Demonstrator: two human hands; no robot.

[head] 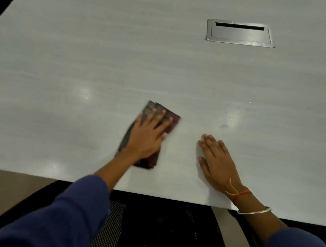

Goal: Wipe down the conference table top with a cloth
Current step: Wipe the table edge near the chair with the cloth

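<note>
1. Head view: folded dark checked cloth point(174, 124) lay flat on the pale grey conference table top point(104, 61), near its front edge and left of centre.
2. Left hand point(148, 134) was on top of it, fingers straight and spread, palm pressing down, no pinch.
3. Cloth long axis ran near-left to far-right, in line with the left forearm.
4. Right hand point(219, 162) was flat on bare table just right of the cloth, not touching it, fingers extended and holding nothing.
5. Faint smudge and specks point(225, 125) sat right of the cloth, just beyond the right fingertips.
6. Brushed-metal cable hatch point(239, 34) was well apart, far-right.
7. Judgement: the left hand owns the stroke, and most of the unwiped area lay away from the person and to the right.
</note>
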